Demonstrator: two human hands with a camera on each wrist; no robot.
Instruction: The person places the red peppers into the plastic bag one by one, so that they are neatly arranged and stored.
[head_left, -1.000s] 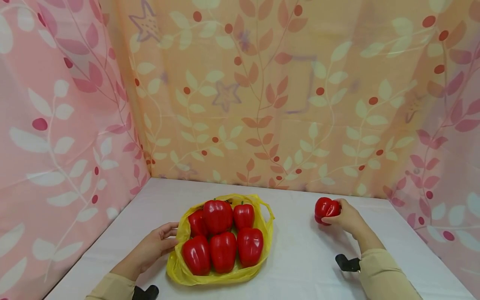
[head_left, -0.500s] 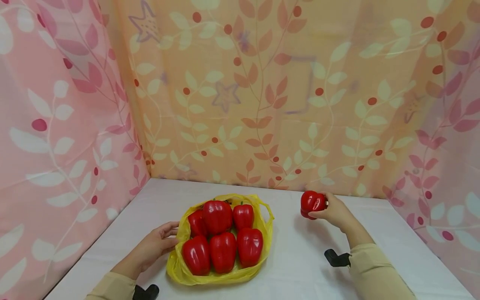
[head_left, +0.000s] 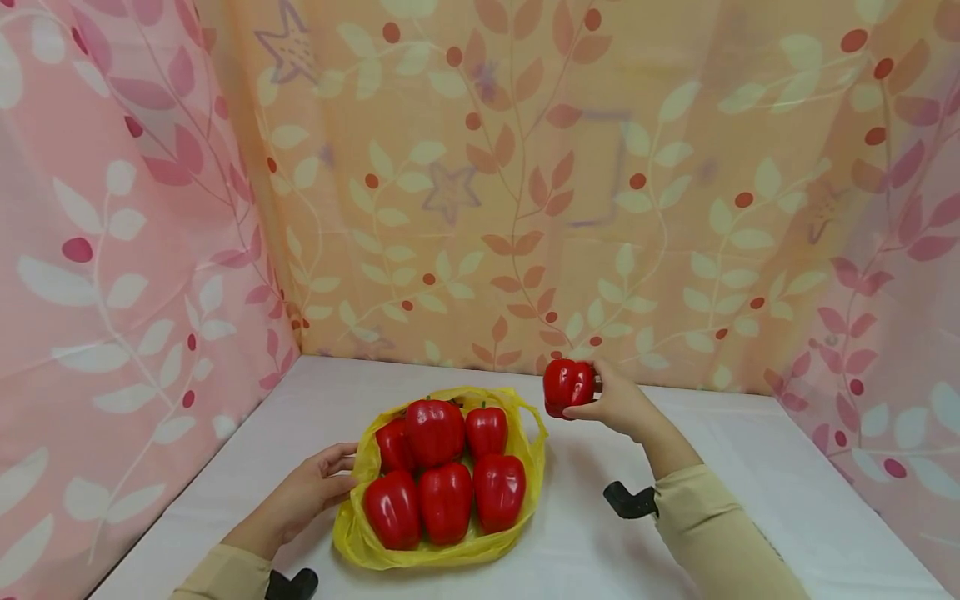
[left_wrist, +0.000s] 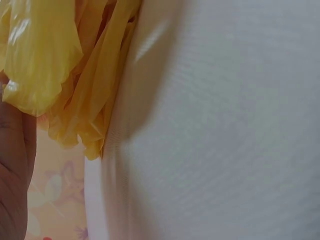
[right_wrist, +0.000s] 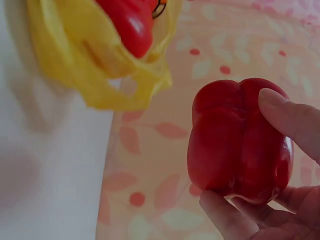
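My right hand (head_left: 618, 404) holds a red bell pepper (head_left: 567, 387) between thumb and fingers, raised above the table just right of the bag. In the right wrist view, the thumb presses one side of that bell pepper (right_wrist: 239, 142) and the fingers wrap its lower end. A yellow plastic bag (head_left: 480, 554) lies wide at its mouth in the middle, with several red bell peppers (head_left: 447, 503) inside. At its left side, my left hand (head_left: 311, 490) rests against the plastic, fingers loosely bent. The left wrist view shows the crumpled yellow bag (left_wrist: 45, 65) beside that hand.
A white-covered table (head_left: 577, 533) spreads under everything. Patterned cloth stands behind as an orange curtain (head_left: 465, 208), with a pink curtain (head_left: 150, 292) at the left and another pink one at the right. A looped bag handle (head_left: 537, 423) sticks up at the bag's right rim.
My right hand has lifted the bell pepper off the table and carried it left, close to the bag's right edge. The left hand and the bag stay where they were.
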